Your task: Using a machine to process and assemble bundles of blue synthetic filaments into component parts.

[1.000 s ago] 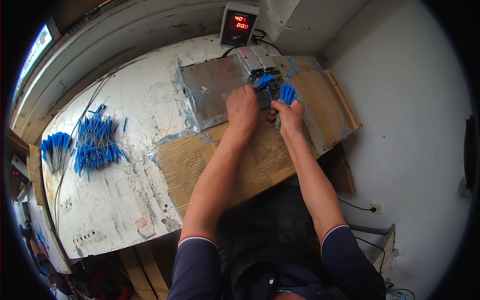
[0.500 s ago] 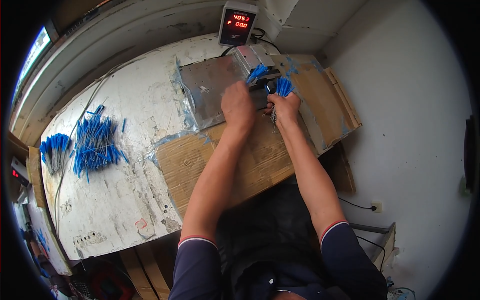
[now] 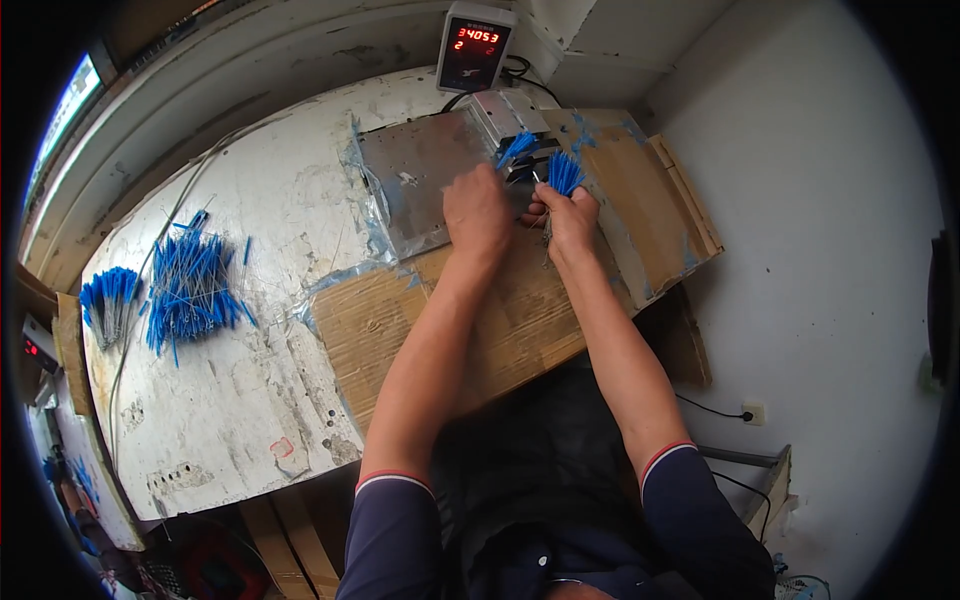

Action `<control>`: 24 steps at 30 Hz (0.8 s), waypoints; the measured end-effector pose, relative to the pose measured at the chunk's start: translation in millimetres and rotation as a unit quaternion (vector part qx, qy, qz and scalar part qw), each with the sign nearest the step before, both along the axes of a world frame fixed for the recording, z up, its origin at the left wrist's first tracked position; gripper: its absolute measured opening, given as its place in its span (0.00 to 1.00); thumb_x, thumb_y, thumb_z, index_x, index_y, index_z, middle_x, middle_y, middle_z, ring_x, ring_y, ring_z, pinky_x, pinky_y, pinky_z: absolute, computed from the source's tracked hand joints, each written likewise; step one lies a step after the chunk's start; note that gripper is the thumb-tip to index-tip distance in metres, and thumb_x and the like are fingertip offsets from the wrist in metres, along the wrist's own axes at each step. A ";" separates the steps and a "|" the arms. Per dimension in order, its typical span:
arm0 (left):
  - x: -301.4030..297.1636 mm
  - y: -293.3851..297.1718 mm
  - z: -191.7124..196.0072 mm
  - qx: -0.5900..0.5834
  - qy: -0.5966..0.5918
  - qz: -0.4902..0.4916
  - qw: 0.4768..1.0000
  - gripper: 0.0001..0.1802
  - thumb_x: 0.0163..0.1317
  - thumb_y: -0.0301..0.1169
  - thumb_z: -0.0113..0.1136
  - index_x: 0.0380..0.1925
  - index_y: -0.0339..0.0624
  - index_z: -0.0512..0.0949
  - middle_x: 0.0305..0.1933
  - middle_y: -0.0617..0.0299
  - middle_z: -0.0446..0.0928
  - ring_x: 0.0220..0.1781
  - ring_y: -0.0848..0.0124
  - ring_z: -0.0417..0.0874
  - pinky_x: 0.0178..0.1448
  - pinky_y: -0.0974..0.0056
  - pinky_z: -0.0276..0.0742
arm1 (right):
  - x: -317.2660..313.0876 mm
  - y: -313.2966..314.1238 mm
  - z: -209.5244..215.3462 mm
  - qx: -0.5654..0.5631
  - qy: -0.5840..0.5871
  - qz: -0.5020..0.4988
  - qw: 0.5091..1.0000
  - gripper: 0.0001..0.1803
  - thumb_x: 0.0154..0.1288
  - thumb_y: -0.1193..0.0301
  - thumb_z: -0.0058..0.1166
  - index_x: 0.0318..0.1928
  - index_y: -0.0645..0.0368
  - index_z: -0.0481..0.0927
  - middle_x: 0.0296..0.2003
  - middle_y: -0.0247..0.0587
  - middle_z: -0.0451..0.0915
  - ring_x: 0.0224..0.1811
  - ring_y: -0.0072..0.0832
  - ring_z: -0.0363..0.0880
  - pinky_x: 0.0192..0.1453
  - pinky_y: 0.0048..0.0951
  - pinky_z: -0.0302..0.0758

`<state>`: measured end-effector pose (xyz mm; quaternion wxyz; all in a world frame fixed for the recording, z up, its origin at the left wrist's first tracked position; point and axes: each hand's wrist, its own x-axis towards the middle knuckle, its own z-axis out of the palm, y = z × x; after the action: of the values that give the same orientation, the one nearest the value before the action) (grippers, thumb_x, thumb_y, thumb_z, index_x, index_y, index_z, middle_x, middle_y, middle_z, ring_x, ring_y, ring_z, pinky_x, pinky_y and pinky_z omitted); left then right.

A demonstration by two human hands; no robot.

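Observation:
My left hand is closed over the metal plate, its fingertips hidden on the far side. A bunch of blue-tipped thin wires sticks out just beyond it, apparently gripped by those fingers. Close by on the right, my right hand is wrapped round a second bunch of blue-tipped wires, blue ends pointing up and bare ends hanging below the palm. Between the hands lies the dark front of a small metal device; its working part is partly hidden.
A counter with red digits stands behind the device. Brown cardboard covers the near table edge. On the white tabletop at left lie a large pile and a smaller bundle of blue-tipped wires, with a grey cable across.
My right hand and its bunch have shifted slightly left, toward the device. My left hand stays nearly in place. The counter's red digits have changed.

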<state>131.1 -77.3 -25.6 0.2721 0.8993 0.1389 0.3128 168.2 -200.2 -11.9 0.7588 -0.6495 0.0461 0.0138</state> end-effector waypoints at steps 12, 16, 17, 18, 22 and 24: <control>-1.9 -0.9 -4.9 0.021 -0.052 -0.011 0.998 0.05 0.66 0.29 0.56 0.33 0.40 0.75 0.33 0.52 0.81 0.39 0.53 0.80 0.43 0.51 0.74 | -12.0 -12.1 -9.7 0.115 -0.015 0.011 0.993 0.08 0.63 0.74 0.64 0.39 0.62 0.79 0.31 0.37 0.80 0.30 0.27 0.80 0.35 0.35 0.85; -3.1 -1.4 -4.5 0.063 -0.063 -0.027 0.996 0.04 0.65 0.29 0.56 0.33 0.41 0.75 0.33 0.52 0.81 0.39 0.53 0.80 0.43 0.51 0.74 | -10.1 -13.4 -13.6 0.118 -0.027 0.003 0.993 0.07 0.63 0.73 0.64 0.38 0.61 0.80 0.30 0.36 0.79 0.29 0.26 0.79 0.33 0.33 0.83; -3.1 -1.0 -4.8 0.060 -0.046 -0.034 0.997 0.05 0.66 0.29 0.56 0.33 0.41 0.75 0.34 0.52 0.81 0.40 0.53 0.80 0.43 0.51 0.74 | -10.4 -13.4 -13.5 0.117 -0.028 0.011 0.993 0.07 0.63 0.73 0.64 0.38 0.61 0.80 0.30 0.36 0.79 0.29 0.26 0.79 0.32 0.32 0.82; -2.9 -0.5 -4.5 0.057 -0.028 -0.041 0.997 0.05 0.66 0.29 0.56 0.33 0.40 0.75 0.34 0.52 0.81 0.40 0.52 0.80 0.43 0.51 0.74 | -10.4 -13.9 -12.6 0.119 -0.029 0.009 0.992 0.07 0.63 0.73 0.64 0.38 0.61 0.80 0.30 0.36 0.79 0.29 0.26 0.79 0.32 0.32 0.82; -4.0 -0.9 0.5 -0.002 -0.067 -0.056 0.996 0.06 0.68 0.31 0.56 0.34 0.40 0.74 0.35 0.50 0.81 0.40 0.50 0.81 0.43 0.49 0.75 | -7.7 -20.5 -7.6 0.151 -0.024 0.021 0.988 0.07 0.63 0.74 0.64 0.37 0.61 0.80 0.29 0.36 0.79 0.28 0.26 0.78 0.29 0.32 0.80; -4.5 -2.4 0.6 -0.065 -0.075 -0.032 0.995 0.10 0.71 0.34 0.56 0.34 0.39 0.73 0.33 0.48 0.81 0.38 0.48 0.83 0.41 0.47 0.75 | -5.2 -25.3 -7.8 0.181 -0.024 0.019 0.983 0.06 0.63 0.74 0.64 0.37 0.61 0.80 0.29 0.37 0.79 0.27 0.26 0.78 0.28 0.31 0.79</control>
<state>126.5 -79.7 -24.9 0.3495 0.8578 0.1095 0.3605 163.0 -225.5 -19.7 0.8641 -0.5027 0.0125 0.0205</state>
